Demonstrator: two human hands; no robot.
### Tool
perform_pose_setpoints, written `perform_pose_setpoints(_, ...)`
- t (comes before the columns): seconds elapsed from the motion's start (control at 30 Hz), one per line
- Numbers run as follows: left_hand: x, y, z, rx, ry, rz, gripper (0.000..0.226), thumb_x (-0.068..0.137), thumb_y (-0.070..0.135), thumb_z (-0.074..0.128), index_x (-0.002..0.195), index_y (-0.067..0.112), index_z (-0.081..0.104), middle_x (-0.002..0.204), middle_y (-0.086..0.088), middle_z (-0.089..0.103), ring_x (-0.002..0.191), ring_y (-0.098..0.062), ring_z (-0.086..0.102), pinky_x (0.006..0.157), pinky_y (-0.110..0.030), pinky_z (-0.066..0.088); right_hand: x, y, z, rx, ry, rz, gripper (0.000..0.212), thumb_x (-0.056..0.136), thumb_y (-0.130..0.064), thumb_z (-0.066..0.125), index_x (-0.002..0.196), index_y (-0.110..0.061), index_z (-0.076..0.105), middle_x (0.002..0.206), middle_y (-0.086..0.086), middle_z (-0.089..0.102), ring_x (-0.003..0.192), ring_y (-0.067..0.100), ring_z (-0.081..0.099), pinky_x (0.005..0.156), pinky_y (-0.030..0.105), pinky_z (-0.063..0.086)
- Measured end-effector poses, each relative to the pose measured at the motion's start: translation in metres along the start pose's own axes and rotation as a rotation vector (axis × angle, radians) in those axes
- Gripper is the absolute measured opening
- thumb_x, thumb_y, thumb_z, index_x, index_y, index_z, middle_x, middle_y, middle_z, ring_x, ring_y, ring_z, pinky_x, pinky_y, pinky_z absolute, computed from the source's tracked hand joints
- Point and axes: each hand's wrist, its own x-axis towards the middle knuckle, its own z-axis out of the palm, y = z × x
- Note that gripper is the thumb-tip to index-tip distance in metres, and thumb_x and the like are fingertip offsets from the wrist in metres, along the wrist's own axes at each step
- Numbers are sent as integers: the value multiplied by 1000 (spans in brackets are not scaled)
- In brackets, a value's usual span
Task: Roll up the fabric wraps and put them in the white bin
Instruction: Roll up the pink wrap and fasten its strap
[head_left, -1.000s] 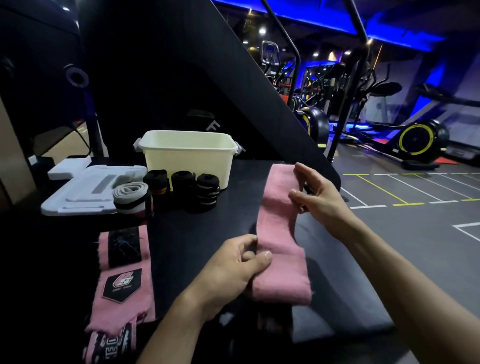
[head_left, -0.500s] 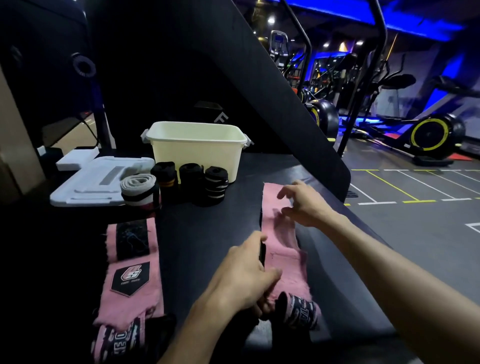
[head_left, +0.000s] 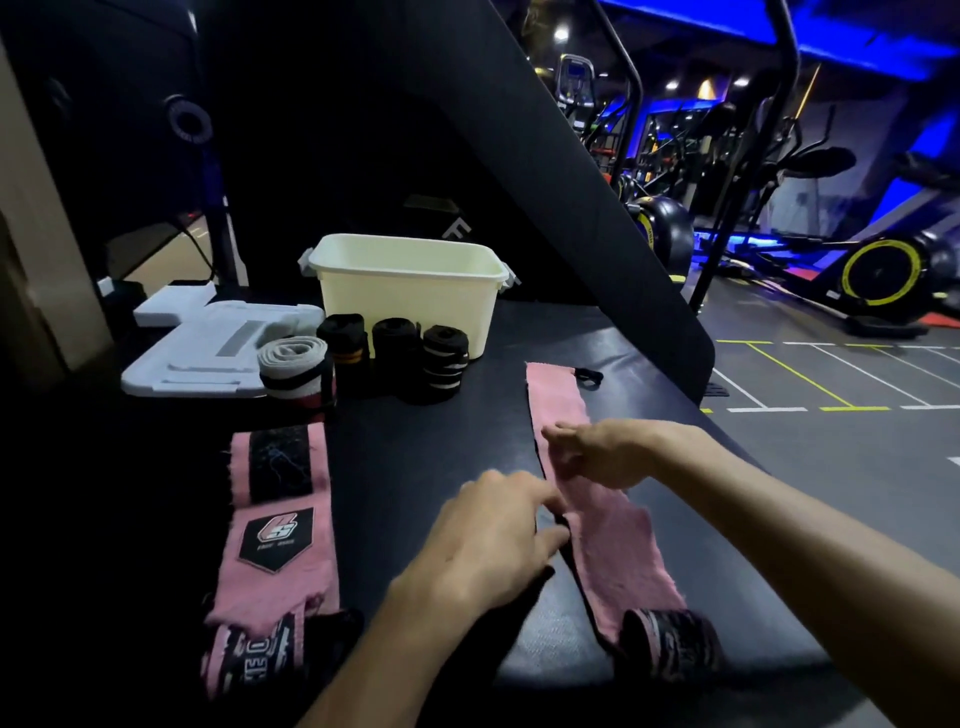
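A long pink wrap (head_left: 618, 551) lies flat on the black table (head_left: 436, 447), running from near me toward the far right. Its near end has a dark printed strap (head_left: 670, 644). My right hand (head_left: 602, 452) rests on the wrap's middle, with fingers curled and pinching its left edge. My left hand (head_left: 493, 530) lies beside it, fingertips touching the same edge a little nearer to me. A second pink wrap (head_left: 280, 519) with a black logo patch lies flat at the left. The white bin (head_left: 410, 291) stands at the back of the table.
Several rolled wraps stand in front of the bin: a grey one (head_left: 291, 364) and three black ones (head_left: 395, 353). A white lid (head_left: 208, 353) lies at the left. A black slanted panel (head_left: 519, 182) rises behind the bin. The table's right edge drops to the gym floor.
The pink wrap, held up between both hands a second ago, now lies flat on the table. Both hands have come down onto its middle, close together.
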Motion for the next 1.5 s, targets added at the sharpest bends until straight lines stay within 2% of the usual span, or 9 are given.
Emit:
perform_pose_setpoints(0.1, -3, -15, -24, -53, 174, 5, 20, 89, 49, 68, 108, 45, 70, 88, 12, 74, 89, -15, 70, 83, -34, 57, -6, -10, -13, 245, 226, 93, 51, 102, -28, 53, 151, -20, 41, 153, 4, 48, 138, 27, 47, 113, 37, 37)
perform_pose_setpoints(0.27, -21, -67, -76, -112, 484, -155, 7, 89, 36, 74, 95, 34, 77, 71, 17, 71, 68, -1, 64, 68, -22, 51, -17, -81, -60, 393, 508, -162, 47, 97, -33, 62, 142, -19, 55, 139, 5, 62, 127, 29, 57, 104, 36, 41)
perform_pose_setpoints(0.57, -61, -141, -107, 96, 503, -681, 57, 82, 52, 78, 126, 21, 58, 121, -4, 67, 115, -30, 63, 91, -42, 52, -4, -162, -78, 518, 447, -378, 40, 96, -31, 63, 133, -16, 58, 125, 7, 68, 108, 29, 63, 85, 30, 47)
perform_pose_setpoints(0.8, -64, -136, -100, -160, 510, -481, 36, 87, 20, 80, 118, 22, 62, 96, 6, 72, 95, -17, 70, 82, -28, 48, -1, -149, -62, 725, 472, -378, 56, 94, -4, 55, 147, -21, 47, 139, 3, 63, 122, 22, 62, 104, 35, 48)
perform_pose_setpoints(0.93, -59, -118, -100, -743, 522, -281, 27, 93, 9, 73, 116, 21, 66, 101, -6, 76, 86, -5, 74, 71, -22, 58, -13, -125, -58, 638, 777, -401, 77, 85, 2, 64, 151, -34, 45, 154, -7, 46, 138, 9, 45, 110, 14, 34)
perform_pose_setpoints(1.07, -50, -94, -93, -1208, 467, -177, 28, 85, 17, 73, 113, 16, 69, 101, -16, 75, 90, -24, 71, 72, -32, 59, -32, -102, -57, 622, 1031, -442, 53, 94, -24, 72, 141, -40, 55, 152, -13, 46, 138, 2, 45, 110, 21, 40)
perform_pose_setpoints(1.2, -41, -72, -84, -1350, 376, -118, 30, 83, 19, 71, 113, 16, 70, 102, -13, 75, 88, -18, 71, 68, -27, 60, -50, -94, -57, 769, 1134, -471, 29, 95, -13, 64, 121, -20, 73, 121, -9, 70, 114, 4, 65, 95, 32, 54)
perform_pose_setpoints(1.33, -40, -57, -80, -1134, 338, -78, 28, 88, 39, 70, 112, 26, 74, 119, -16, 72, 91, -13, 71, 76, -29, 56, -61, -84, -60, 779, 1155, -328, 29, 95, -38, 53, 101, -22, 76, 86, -13, 74, 79, 1, 69, 73, 34, 59)
perform_pose_setpoints(1.5, -52, -36, -96, -522, 229, -41, 44, 82, 65, 73, 121, 47, 66, 113, 21, 72, 104, 8, 65, 87, -18, 48, -69, -73, -71, 467, 1149, -150, 48, 88, -66, 51, 84, -23, 71, 70, -5, 69, 70, 21, 68, 60, 37, 54)
